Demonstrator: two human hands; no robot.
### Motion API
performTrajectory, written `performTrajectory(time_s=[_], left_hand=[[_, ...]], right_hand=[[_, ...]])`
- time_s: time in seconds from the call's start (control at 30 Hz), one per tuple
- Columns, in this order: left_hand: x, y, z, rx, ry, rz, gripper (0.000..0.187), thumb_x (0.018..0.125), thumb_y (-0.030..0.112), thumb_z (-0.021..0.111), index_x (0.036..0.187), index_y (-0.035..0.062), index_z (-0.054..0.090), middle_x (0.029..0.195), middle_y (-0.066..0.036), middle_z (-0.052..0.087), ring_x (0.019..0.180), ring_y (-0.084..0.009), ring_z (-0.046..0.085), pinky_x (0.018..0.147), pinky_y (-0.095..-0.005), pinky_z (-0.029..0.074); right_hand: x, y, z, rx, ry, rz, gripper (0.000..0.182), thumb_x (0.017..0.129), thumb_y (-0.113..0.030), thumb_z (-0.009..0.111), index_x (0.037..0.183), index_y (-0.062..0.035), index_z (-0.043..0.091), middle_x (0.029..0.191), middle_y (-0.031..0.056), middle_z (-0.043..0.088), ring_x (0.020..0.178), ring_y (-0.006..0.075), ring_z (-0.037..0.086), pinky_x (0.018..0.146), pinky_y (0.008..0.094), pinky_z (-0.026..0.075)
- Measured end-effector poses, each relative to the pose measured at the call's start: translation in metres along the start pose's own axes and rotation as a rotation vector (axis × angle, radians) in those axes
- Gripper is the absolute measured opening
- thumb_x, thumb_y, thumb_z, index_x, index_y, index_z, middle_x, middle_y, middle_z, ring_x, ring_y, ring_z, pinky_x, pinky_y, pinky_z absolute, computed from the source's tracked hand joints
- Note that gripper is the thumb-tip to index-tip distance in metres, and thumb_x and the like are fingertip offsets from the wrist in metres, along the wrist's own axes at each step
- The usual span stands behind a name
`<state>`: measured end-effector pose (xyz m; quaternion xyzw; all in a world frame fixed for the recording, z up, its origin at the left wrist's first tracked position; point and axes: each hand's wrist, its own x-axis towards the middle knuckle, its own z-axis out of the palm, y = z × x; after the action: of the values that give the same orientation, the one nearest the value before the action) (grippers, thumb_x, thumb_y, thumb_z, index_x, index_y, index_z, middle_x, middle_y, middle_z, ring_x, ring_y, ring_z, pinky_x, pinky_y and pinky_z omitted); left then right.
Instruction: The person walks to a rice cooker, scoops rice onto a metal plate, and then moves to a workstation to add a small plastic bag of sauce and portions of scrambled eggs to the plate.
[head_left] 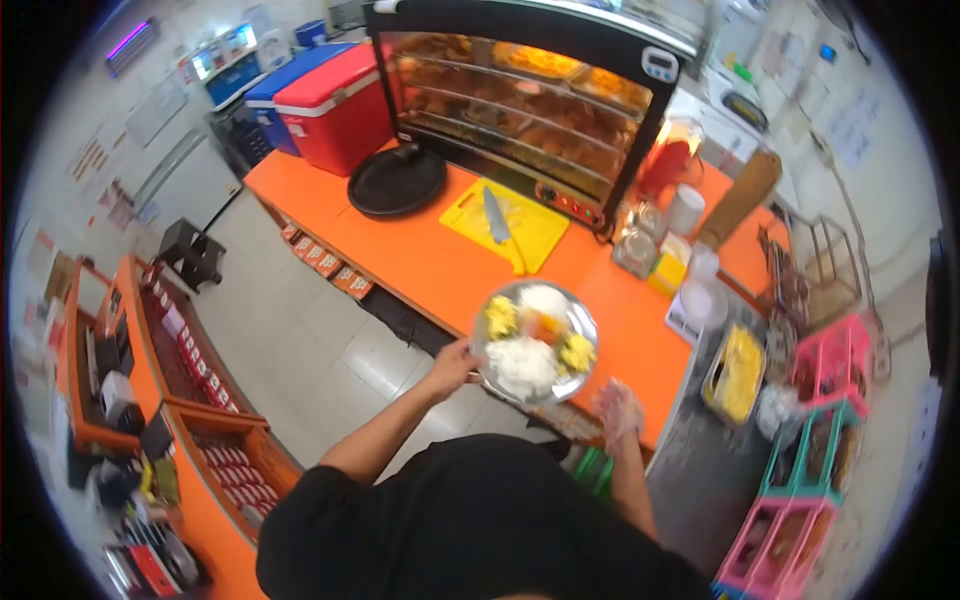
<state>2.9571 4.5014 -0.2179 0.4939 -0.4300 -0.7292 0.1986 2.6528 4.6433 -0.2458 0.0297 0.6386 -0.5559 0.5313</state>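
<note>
My left hand point(455, 369) grips the left edge of a round metal plate point(585, 318), holding it at the front edge of the orange counter. White rice point(522, 367) lies on the near part of the plate, with a second white mound at the far side. Yellow food point(576, 352) sits at both sides, and something orange-brown is in the middle, slightly blurred. My right hand point(618, 408), in a clear plastic glove, is apart from the plate at its lower right, fingers stretched out and nothing visible in them.
A yellow cutting board point(545, 232) with a knife point(495, 215) lies beyond the plate. Behind stands a glass food warmer point(520, 110); a black round tray point(397, 182) and red cooler point(335, 115) are left. A tray of yellow food point(737, 375) and colored baskets point(815, 450) stand right.
</note>
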Motion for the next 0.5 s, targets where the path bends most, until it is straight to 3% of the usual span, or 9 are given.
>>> performTrajectory(time_s=[0.13, 0.27, 0.43, 0.5], left_hand=[[-0.051, -0.056, -0.063, -0.111, 0.214, 0.011, 0.032, 0.086, 0.006, 0.050, 0.118, 0.0048, 0.046, 0.098, -0.008, 0.061, 0.084, -0.0169, 0.062, 0.071, -0.0313, 0.054], [-0.098, -0.083, -0.115, -0.006, 0.389, 0.016, 0.031, 0.086, 0.006, 0.049, 0.117, 0.0032, 0.046, 0.099, -0.010, 0.062, 0.085, -0.0173, 0.062, 0.072, -0.0317, 0.054], [-0.129, -0.112, -0.155, -0.242, 0.499, 0.084, 0.030, 0.085, 0.001, 0.048, 0.115, 0.0028, 0.046, 0.101, -0.010, 0.061, 0.086, -0.0186, 0.063, 0.071, -0.0313, 0.055], [-0.130, -0.115, -0.165, -0.236, 0.484, 0.081, 0.031, 0.084, 0.000, 0.048, 0.115, 0.0031, 0.046, 0.102, -0.010, 0.061, 0.086, -0.0188, 0.063, 0.070, -0.0310, 0.055]], right_hand=[[0.025, 0.061, 0.030, -0.048, -0.182, 0.024, 0.026, 0.083, -0.029, 0.059, 0.095, -0.0065, 0.054, 0.083, 0.0081, 0.060, 0.067, 0.0181, 0.060, 0.056, 0.0281, 0.048], [0.005, 0.083, 0.069, -0.102, -0.157, 0.023, 0.023, 0.084, -0.027, 0.058, 0.092, -0.0056, 0.053, 0.076, 0.0088, 0.059, 0.063, 0.0175, 0.058, 0.052, 0.0270, 0.046], [0.015, 0.087, 0.079, -0.091, -0.295, -0.021, 0.020, 0.087, -0.026, 0.056, 0.087, -0.0063, 0.053, 0.072, 0.0074, 0.058, 0.056, 0.0139, 0.055, 0.049, 0.0242, 0.044], [0.027, 0.066, 0.083, -0.126, -0.142, -0.242, 0.020, 0.088, -0.028, 0.055, 0.085, -0.0085, 0.054, 0.067, 0.0046, 0.057, 0.054, 0.0118, 0.052, 0.049, 0.0230, 0.043]])
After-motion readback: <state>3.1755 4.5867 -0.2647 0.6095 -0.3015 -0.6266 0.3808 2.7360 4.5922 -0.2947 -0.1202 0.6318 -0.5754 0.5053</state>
